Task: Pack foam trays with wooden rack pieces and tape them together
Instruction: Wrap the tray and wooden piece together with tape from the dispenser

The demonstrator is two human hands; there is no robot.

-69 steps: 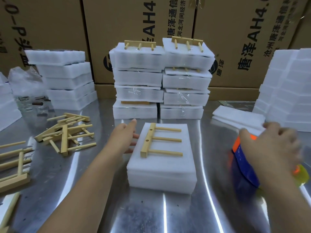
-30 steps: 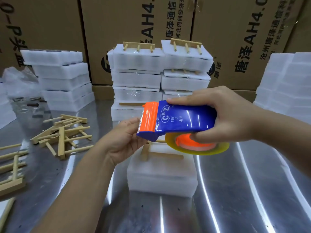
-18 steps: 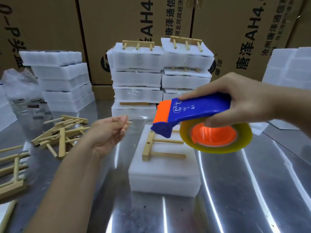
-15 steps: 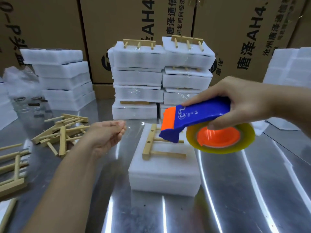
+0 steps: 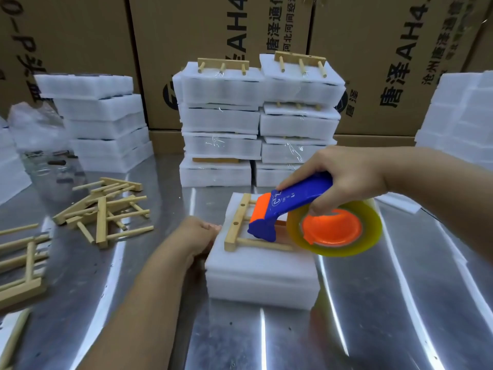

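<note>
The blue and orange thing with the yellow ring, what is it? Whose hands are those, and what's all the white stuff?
The camera sits on a person's head and looks down, so you see that person's own two hands. The right hand grips a tape dispenser, a tool that carries a roll of sticky tape, the yellowish ring. It is held over a white foam tray on a shiny metal table. A wooden rack piece, like a little comb, lies on top of the foam. The left hand touches the foam's left edge. More wooden pieces lie in a heap to the left. Behind stand stacks of foam trays and big cardboard boxes.
</note>
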